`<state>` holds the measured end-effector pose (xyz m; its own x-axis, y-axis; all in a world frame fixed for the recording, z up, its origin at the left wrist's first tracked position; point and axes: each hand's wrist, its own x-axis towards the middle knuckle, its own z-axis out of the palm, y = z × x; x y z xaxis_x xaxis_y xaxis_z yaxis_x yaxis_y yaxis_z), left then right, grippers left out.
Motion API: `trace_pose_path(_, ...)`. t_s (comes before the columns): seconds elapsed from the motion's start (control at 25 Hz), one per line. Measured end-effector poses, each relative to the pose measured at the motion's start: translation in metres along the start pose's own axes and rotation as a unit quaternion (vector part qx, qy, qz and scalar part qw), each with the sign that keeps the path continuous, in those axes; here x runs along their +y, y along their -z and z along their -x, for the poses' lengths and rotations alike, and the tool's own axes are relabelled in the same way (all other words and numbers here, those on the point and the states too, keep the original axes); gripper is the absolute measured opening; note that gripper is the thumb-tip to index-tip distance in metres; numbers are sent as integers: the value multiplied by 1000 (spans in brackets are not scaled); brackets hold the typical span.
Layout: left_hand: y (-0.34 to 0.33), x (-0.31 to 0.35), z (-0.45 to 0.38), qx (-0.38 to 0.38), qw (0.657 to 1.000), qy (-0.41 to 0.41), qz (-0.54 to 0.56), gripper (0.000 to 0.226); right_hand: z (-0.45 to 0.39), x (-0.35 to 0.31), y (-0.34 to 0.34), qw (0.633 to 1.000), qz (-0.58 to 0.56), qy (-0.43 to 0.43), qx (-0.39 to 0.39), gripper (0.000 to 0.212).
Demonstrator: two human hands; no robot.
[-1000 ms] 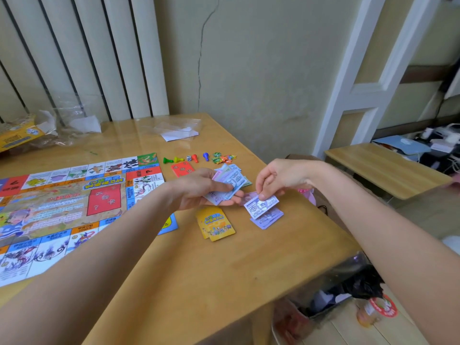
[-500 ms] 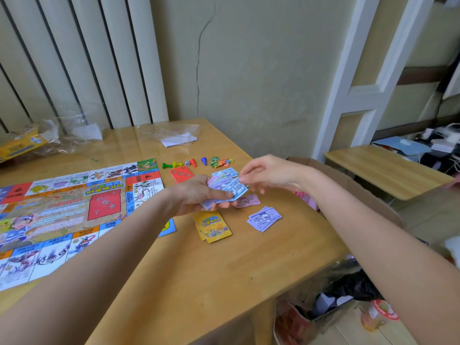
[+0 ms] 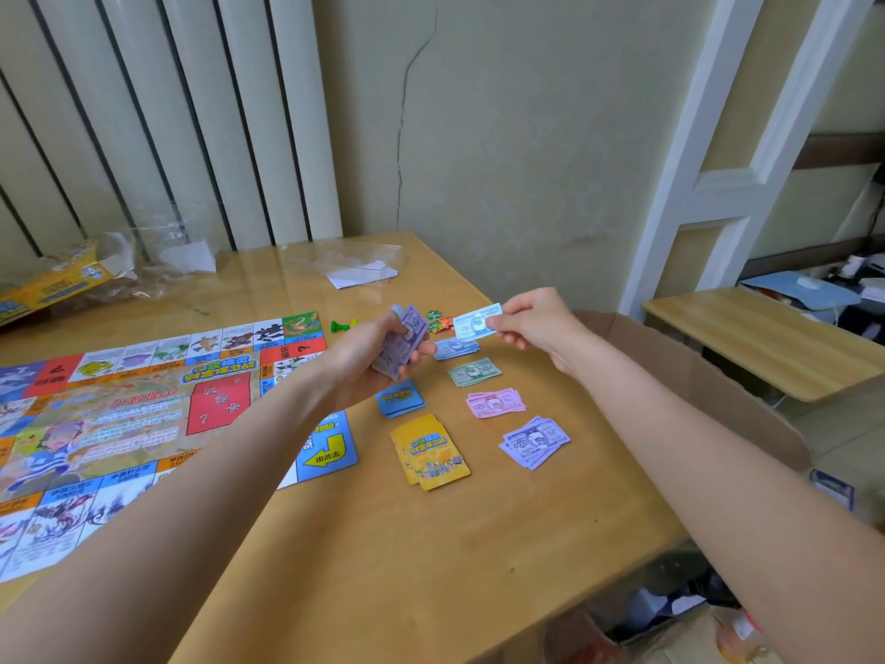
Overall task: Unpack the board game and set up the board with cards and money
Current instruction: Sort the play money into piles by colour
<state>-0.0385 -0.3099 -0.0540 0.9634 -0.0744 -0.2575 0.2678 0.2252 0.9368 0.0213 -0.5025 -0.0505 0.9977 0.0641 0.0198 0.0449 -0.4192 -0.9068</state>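
1. My right hand pinched a single pale blue note in its fingers, lifted above the worktop just past the blue money pile; my left hand gripped the remaining wad of notes, purple on top.
2. The board lay unfolded left of the yellow card deck, with the blue card deck just behind that deck.
3. Right of the yellow deck sat the purple pile, with the pink pile and green pile ranged behind it.
4. Risk, as I judged it: the piles lay close together and loosely fanned, so a dropped note could land on the wrong colour or scatter a stack.
5. The wad could also slip from my left hand's fingers.
6. Game pawns and small tokens crowded the spot behind the blue pile; an open cardboard box flanked the worktop's right edge, well right of the yellow deck.
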Motion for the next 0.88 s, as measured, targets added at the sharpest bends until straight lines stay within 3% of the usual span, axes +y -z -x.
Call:
trace_pose_path(0.24, 9, 3, -12, -48, 997, -2, -63, 18, -37, 9, -38, 995, 87, -5, -39, 24)
trace_pose_path(0.36, 18, 3, -19, -69, 994, 0, -89, 19, -48, 13, -44, 980, 197, -1, -25, 14)
trace_pose_path(0.48, 24, 2, -25, -64, 991, 3, -118, 19, -49, 16, -44, 961, 275, -4, 5, 36)
trace_pose_path(0.56, 24, 1, -27, -50, 991, 1, -128, 15, -47, 12, -41, 979, 202, 10, 15, 36)
trace_pose_path(0.68, 20, -1, -26, -32, 992, 1, -126, 8, -36, 0, -36, 994, -6, 24, -109, 23)
trace_pose_path(0.76, 15, -2, -25, -27, 992, -5, -119, 7, -28, -6, -34, 985, -5, 39, -169, 12)
trace_pose_path(0.88, 9, -1, -21, -27, 996, -12, -88, 12, -24, -10, -32, 985, 5, 54, -165, 9)
